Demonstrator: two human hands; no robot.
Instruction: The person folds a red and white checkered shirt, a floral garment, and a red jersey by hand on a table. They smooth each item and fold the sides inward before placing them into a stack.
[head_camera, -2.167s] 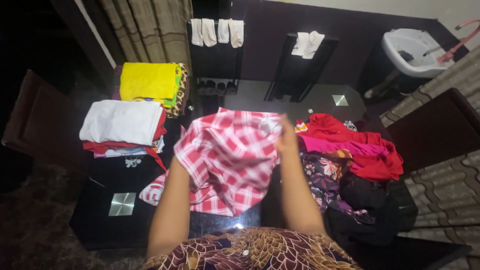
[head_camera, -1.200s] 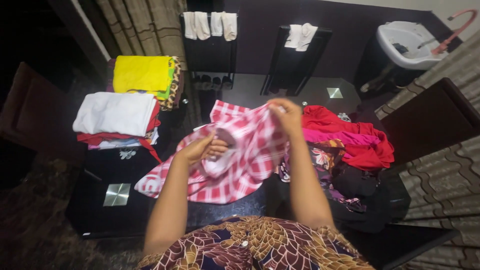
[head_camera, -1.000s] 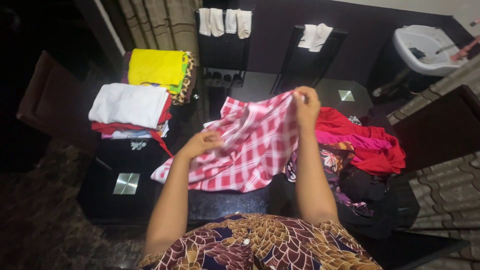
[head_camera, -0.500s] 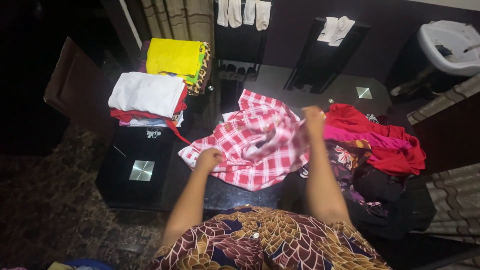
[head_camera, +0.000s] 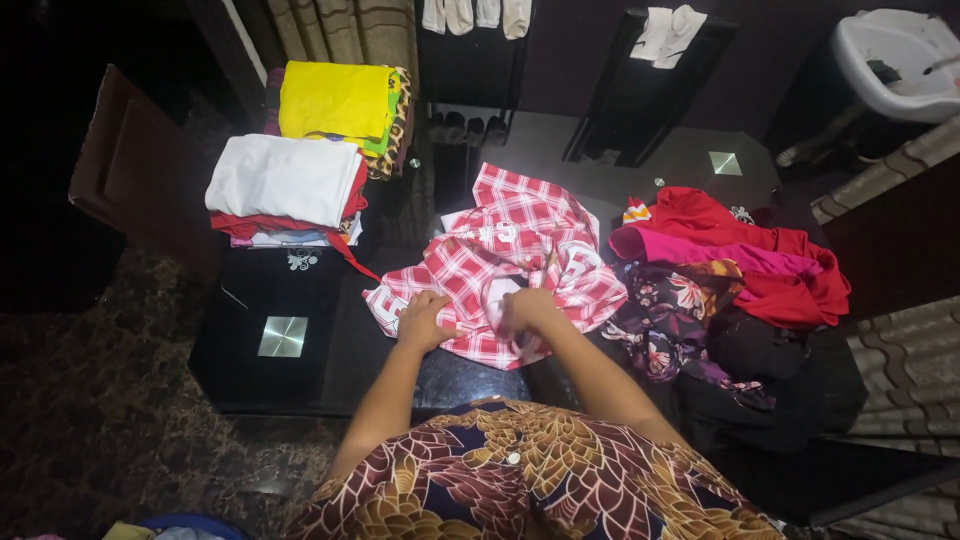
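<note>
A red and white checked garment (head_camera: 510, 245) lies spread on the black glossy table (head_camera: 300, 285) in front of me. My left hand (head_camera: 423, 320) presses flat on its near left edge, fingers apart. My right hand (head_camera: 525, 312) rests on the near edge of the same garment, fingers curled into the cloth; whether it pinches the fabric I cannot tell for sure. Both forearms reach forward from my patterned brown dress.
Two folded stacks sit at the left: a white-topped one (head_camera: 285, 180) and a yellow-topped one (head_camera: 335, 98). An unfolded heap of red, pink, floral and dark clothes (head_camera: 730, 290) lies at the right. Dark chairs with white cloths (head_camera: 675, 30) stand behind; a white basin (head_camera: 900, 55) is far right.
The checked garment, held up in the air by both hands, has come down onto the table. My right hand dropped from high at the far side to the near edge.
</note>
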